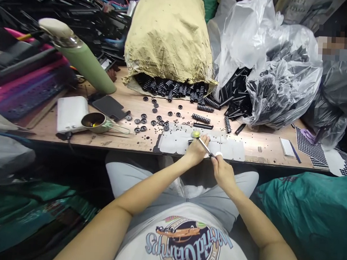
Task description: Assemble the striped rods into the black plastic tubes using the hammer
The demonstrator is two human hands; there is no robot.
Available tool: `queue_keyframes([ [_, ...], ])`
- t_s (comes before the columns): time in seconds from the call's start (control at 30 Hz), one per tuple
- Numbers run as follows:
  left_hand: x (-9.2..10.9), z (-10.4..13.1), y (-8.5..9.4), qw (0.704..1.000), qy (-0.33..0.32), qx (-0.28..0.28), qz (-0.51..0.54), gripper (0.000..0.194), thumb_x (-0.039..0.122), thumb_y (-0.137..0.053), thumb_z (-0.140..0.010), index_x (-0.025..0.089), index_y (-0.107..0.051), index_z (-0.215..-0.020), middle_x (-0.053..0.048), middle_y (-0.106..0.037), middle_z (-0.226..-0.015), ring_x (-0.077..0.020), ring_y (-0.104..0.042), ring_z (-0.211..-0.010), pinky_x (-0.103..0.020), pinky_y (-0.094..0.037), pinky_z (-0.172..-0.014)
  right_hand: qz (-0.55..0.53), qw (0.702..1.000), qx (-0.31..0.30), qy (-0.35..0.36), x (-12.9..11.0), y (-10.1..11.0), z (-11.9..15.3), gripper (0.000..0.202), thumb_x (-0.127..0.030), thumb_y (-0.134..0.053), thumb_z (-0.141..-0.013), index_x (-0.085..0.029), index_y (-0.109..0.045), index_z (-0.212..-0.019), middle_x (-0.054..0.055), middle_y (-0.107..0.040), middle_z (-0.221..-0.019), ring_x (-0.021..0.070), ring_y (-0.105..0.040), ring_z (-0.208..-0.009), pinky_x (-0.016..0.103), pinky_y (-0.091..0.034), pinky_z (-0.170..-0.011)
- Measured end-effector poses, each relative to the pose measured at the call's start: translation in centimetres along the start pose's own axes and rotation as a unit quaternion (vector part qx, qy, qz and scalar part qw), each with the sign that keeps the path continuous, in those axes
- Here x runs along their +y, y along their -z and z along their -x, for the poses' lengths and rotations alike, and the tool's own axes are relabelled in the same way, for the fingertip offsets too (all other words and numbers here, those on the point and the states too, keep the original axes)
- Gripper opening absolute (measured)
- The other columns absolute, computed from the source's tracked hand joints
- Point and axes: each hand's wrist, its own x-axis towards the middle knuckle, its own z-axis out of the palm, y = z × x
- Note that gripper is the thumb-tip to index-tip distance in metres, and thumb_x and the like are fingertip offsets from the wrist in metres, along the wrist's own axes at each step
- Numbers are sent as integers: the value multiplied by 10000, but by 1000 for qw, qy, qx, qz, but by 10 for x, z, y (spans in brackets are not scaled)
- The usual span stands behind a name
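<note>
My right hand point(222, 170) is closed on the dark end of a thin stick-like tool point(206, 146) with a pale shaft. A rounded yellow-green head point(195, 134) tops its far end, just beyond my left hand. My left hand point(197, 150) rests over the white sheet point(175, 139), fingers curled. A bit of a dark piece point(191, 142) shows beside it; what the fingers hold is hidden. A small white round thing point(219, 154) lies by my right fingertips. Beyond the hands are a long black part point(202, 126) and a ribbed black roller point(201, 118).
A yellow sack point(168, 38) spills ribbed rollers; black discs point(144, 116) are scattered before it. To the left stand a metal cup point(104, 123), a white box point(72, 114) and a green bottle point(87, 65). Clear bags point(285, 81) of black parts fill the back right.
</note>
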Motion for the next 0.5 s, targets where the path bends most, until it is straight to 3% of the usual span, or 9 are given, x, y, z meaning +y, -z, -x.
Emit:
queue_keyframes([
  [0.1,5,0,9,998,44,8,34,400,18,-341,-862,56,-550,-1200,-166,-641,-1019,-252,-589,-996,-379,-497,-841,11,996,46,-69,19,11,-11,344,-399,-264,-1010,-182,-531,-999,54,-664,-808,163,-585,-654,256,-217,-573],
  [0.2,20,19,9,996,-28,-6,85,310,55,-383,-887,91,-582,-1121,-135,-636,-932,-231,-587,-905,-369,-509,-794,34,989,68,-130,49,11,-31,360,-435,-292,-998,-176,-540,-1025,76,-660,-845,180,-589,-698,262,-250,-595],
  [0.3,28,43,9,987,-100,-42,120,216,116,-435,-909,117,-615,-1030,-105,-642,-860,-210,-600,-842,-352,-516,-757,48,986,91,-130,73,5,-52,335,-418,-371,-979,-146,-563,-1009,123,-651,-936,230,-600,-838,295,-351,-667],
  [0.33,27,49,13,985,-111,-29,130,195,141,-462,-911,116,-617,-1026,-103,-648,-857,-206,-608,-834,-346,-520,-745,37,987,117,-106,76,7,-57,321,-412,-408,-966,-138,-569,-1006,138,-642,-979,250,-592,-903,321,-388,-709],
  [0.4,21,57,32,978,-124,50,159,198,209,-523,-907,113,-611,-1055,-106,-661,-880,-204,-619,-840,-339,-530,-736,-27,978,207,-7,70,23,-61,315,-428,-462,-940,-141,-567,-1020,140,-621,-1036,263,-568,-995,378,-444,-790],
  [0.43,16,60,46,970,-128,108,177,226,244,-549,-901,118,-605,-1080,-107,-666,-900,-201,-622,-852,-338,-535,-742,-79,959,265,60,63,38,-59,335,-455,-467,-932,-153,-555,-1049,127,-610,-1052,253,-563,-1013,397,-464,-820],
  [0.5,6,66,81,945,-116,225,207,259,267,-571,-894,159,-597,-1127,-92,-671,-941,-186,-623,-883,-333,-538,-774,-193,889,358,211,45,81,-47,341,-502,-457,-927,-216,-522,-1101,64,-582,-1031,202,-578,-982,377,-505,-824],
])
